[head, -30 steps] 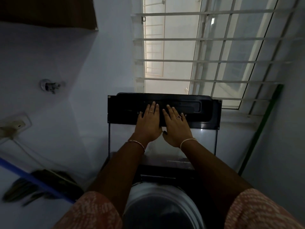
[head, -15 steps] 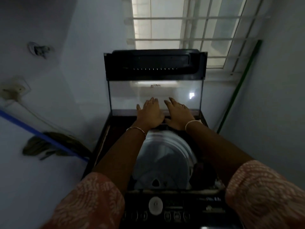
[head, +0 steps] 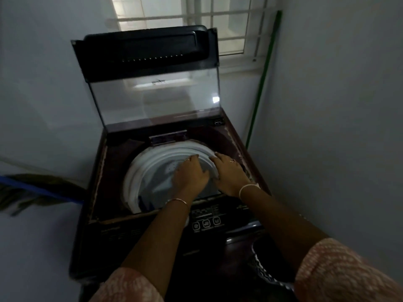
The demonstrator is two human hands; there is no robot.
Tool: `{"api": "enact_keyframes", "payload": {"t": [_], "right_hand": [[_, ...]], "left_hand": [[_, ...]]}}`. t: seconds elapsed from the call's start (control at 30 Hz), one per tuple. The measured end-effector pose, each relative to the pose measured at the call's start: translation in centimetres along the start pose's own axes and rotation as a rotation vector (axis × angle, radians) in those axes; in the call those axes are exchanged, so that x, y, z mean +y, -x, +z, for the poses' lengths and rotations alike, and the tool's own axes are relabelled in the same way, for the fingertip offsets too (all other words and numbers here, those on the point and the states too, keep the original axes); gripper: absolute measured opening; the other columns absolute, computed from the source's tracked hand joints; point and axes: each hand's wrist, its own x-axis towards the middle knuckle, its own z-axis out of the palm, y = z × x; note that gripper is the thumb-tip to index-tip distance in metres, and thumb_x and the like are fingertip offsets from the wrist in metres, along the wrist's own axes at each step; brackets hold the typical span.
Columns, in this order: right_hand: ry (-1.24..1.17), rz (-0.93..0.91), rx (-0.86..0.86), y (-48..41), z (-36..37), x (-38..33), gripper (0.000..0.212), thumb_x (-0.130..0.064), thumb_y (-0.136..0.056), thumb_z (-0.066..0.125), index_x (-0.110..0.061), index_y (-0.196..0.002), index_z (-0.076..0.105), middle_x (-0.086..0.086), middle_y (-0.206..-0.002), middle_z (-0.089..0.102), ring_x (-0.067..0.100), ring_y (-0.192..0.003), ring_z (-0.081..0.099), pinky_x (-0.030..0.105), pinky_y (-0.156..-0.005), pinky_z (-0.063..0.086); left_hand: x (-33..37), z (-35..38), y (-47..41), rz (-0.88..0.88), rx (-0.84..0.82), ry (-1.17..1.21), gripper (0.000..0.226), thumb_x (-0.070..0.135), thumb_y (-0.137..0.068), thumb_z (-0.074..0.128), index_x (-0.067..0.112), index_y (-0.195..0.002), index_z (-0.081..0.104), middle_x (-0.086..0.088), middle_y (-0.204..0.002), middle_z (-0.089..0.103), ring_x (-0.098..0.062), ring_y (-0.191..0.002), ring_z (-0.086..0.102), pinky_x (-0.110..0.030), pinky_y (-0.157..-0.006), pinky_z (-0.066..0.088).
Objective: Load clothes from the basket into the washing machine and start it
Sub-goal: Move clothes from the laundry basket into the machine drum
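Observation:
A dark top-loading washing machine stands in front of me with its glass lid raised upright. The white drum rim rings the opening. My left hand hovers over the drum, fingers loosely bent, holding nothing. To its right, my right hand lies palm down over the rim's right side with relaxed fingers. The control panel runs along the machine's near edge. A dark basket rim shows at the lower right; its contents are hidden.
White walls close in on both sides. A barred window sits behind the lid. A green pole leans in the right corner. A blue-handled broom rests against the left wall.
Both hands came down from the raised lid's dark frame, past the glass, to the drum opening. My view tilted downward, bringing the control panel and basket rim in.

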Motion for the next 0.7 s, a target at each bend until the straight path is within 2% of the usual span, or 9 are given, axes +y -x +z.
{"api": "enact_keyframes", "payload": {"t": [0.1,0.23,0.43,0.6,0.7], "right_hand": [[-0.032,0.027,0.076,2.4,0.0,2.0,0.062,-0.027,-0.085,0.056,-0.014,-0.143,0.036,0.01,-0.15,0.034,0.027,-0.138,0.032,0.039,-0.114,0.028],[-0.078,0.088,0.167,5.6,-0.3,5.5,0.056,-0.024,-0.086,0.054,-0.013,-0.14,0.042,0.011,-0.148,0.037,0.028,-0.138,0.032,0.04,-0.115,0.028],[-0.131,0.184,0.196,11.9,-1.1,12.2,0.052,-0.02,-0.091,0.05,-0.012,-0.142,0.041,0.01,-0.151,0.034,0.026,-0.141,0.029,0.033,-0.117,0.02],[-0.187,0.308,0.142,17.1,-1.0,18.9,0.058,-0.024,-0.091,0.051,-0.012,-0.145,0.034,0.009,-0.154,0.029,0.026,-0.14,0.03,0.034,-0.115,0.023],[-0.257,0.376,0.102,19.8,0.1,22.2,0.058,-0.022,-0.092,0.052,-0.01,-0.145,0.033,0.009,-0.153,0.031,0.026,-0.138,0.033,0.033,-0.114,0.023]], "left_hand": [[2.0,2.0,1.6,0.008,0.015,0.026,0.056,0.035,-0.085,0.059,0.015,-0.135,0.044,-0.01,-0.133,0.055,-0.03,-0.122,0.051,-0.043,-0.1,0.044],[6.2,4.8,4.4,0.129,0.058,0.076,0.04,0.029,-0.088,0.055,0.014,-0.125,0.05,-0.009,-0.126,0.057,-0.028,-0.118,0.052,-0.043,-0.099,0.044],[12.6,9.8,8.2,0.275,0.04,0.124,0.045,0.025,-0.088,0.054,0.013,-0.131,0.047,-0.007,-0.134,0.052,-0.024,-0.124,0.047,-0.039,-0.104,0.041],[16.2,14.0,11.4,0.438,-0.063,0.132,0.047,0.02,-0.093,0.051,0.013,-0.139,0.043,-0.005,-0.149,0.038,-0.019,-0.141,0.03,-0.027,-0.113,0.03],[17.4,16.7,12.4,0.457,-0.13,0.128,0.048,0.017,-0.094,0.05,0.013,-0.141,0.042,-0.005,-0.152,0.033,-0.018,-0.144,0.024,-0.024,-0.113,0.024]]}}
